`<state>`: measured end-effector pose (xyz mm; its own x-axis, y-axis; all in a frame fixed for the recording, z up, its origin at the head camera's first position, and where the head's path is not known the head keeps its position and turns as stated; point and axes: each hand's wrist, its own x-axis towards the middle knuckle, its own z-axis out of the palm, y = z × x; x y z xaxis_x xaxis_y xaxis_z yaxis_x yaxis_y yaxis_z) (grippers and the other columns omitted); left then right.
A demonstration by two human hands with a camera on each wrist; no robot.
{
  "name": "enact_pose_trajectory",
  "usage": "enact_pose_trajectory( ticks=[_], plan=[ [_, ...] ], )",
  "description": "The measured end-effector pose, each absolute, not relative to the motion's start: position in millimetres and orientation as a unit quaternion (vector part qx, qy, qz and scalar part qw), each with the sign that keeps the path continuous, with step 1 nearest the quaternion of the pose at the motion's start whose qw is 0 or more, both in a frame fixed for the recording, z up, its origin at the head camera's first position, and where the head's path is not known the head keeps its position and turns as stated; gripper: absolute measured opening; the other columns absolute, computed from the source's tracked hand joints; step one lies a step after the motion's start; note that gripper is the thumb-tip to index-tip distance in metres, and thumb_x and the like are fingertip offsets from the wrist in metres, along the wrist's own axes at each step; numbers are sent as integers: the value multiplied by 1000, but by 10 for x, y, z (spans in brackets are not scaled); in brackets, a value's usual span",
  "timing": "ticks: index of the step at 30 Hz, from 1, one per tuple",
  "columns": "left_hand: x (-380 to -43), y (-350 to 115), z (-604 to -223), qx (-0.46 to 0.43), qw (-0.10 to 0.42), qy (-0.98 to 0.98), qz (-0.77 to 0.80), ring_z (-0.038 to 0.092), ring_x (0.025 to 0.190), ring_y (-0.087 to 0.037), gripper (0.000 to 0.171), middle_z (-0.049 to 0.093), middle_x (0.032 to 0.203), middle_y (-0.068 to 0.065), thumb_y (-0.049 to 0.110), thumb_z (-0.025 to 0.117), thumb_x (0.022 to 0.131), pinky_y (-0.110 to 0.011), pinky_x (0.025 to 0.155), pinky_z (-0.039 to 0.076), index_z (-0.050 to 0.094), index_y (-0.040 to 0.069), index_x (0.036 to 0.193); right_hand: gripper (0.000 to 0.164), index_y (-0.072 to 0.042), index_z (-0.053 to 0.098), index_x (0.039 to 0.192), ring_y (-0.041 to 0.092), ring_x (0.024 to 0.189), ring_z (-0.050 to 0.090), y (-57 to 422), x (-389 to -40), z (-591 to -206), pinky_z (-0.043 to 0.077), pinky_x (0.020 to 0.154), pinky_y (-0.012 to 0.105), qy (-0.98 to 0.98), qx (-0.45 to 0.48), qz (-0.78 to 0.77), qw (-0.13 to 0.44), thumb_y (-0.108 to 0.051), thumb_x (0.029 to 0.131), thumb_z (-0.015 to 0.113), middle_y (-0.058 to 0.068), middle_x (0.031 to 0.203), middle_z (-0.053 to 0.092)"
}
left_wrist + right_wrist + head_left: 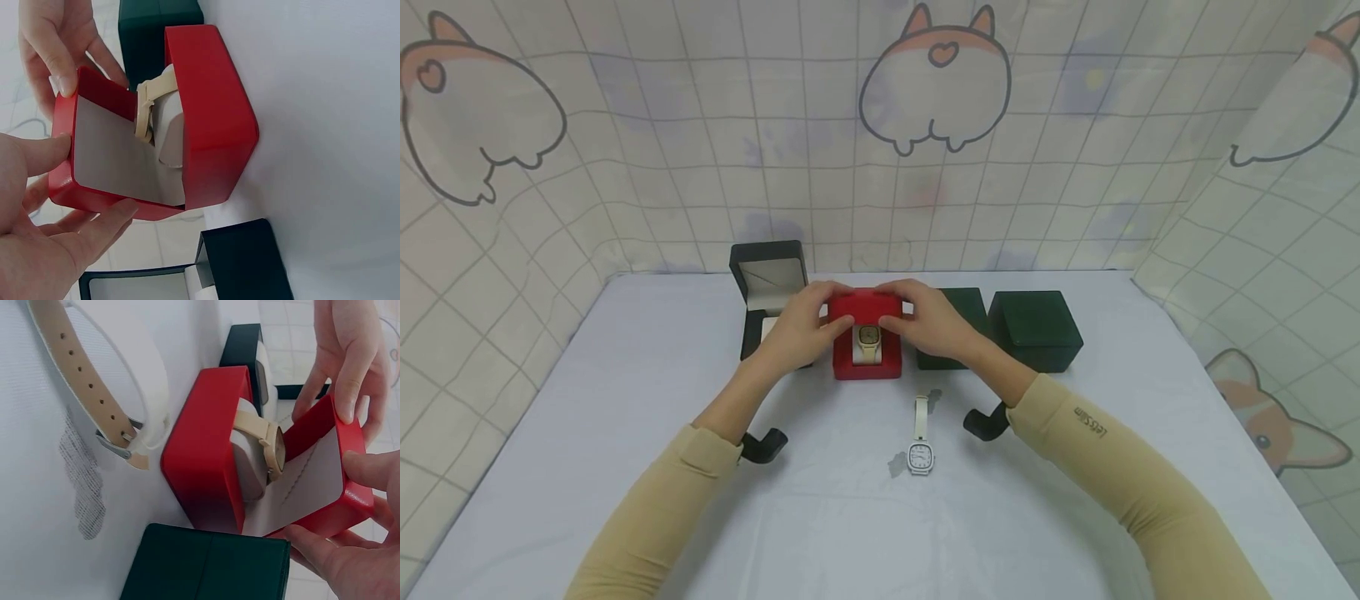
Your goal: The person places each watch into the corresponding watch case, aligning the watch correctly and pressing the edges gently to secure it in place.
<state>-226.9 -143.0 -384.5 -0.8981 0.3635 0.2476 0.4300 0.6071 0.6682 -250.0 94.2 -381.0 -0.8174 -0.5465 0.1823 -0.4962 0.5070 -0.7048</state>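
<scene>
A red watch box stands at the middle back of the table, its hinged lid partly raised. Inside, a gold-cased watch with a cream strap sits around a pale cushion. My left hand pinches the lid's left side, thumb at the front edge and fingers spread along the outside. On the opposite side my right hand grips the lid in the same manner. Nearer the front, a watch with a white strap lies face up on the table; its buckle shows in the right wrist view.
Left of the red box stands a black watch box, lid raised, partly behind my left hand. Two dark green boxes, one partly hidden and one in plain sight, stand to the right. A patterned cloth hangs behind the white table.
</scene>
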Motion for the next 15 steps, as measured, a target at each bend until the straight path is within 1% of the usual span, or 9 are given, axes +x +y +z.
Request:
enact_pose_trajectory(
  ticks=[4, 8, 15],
  plan=[
    [-2265, -1432, -3875, -225, 48, -894, -384, 54, 125, -29, 41, 59, 134, -15, 12, 70, 99, -47, 100, 53, 57, 2, 136, 51, -3, 54, 144, 26, 124, 54, 941, -2476, -3829, 53, 100, 40, 869, -300, -393, 27, -11, 97, 71, 13, 140, 56],
    [-2257, -1429, -3885, -225, 51, -895, -381, 54, 125, -28, 41, 59, 134, -14, 12, 70, 98, -46, 100, 53, 58, 2, 136, 51, -3, 55, 144, 27, 125, 55, 941, -2466, -3856, 53, 100, 40, 868, -304, -391, 17, -10, 97, 72, 14, 141, 56],
    [-2215, -1422, -3892, -220, 55, -895, -385, 53, 126, -30, 41, 57, 135, -15, 11, 71, 97, -48, 100, 52, 59, 3, 136, 50, -3, 56, 143, 30, 128, 55, 935, -2435, -3900, 51, 103, 48, 865, -316, -390, -9, -9, 97, 72, 16, 143, 56]
  ],
)
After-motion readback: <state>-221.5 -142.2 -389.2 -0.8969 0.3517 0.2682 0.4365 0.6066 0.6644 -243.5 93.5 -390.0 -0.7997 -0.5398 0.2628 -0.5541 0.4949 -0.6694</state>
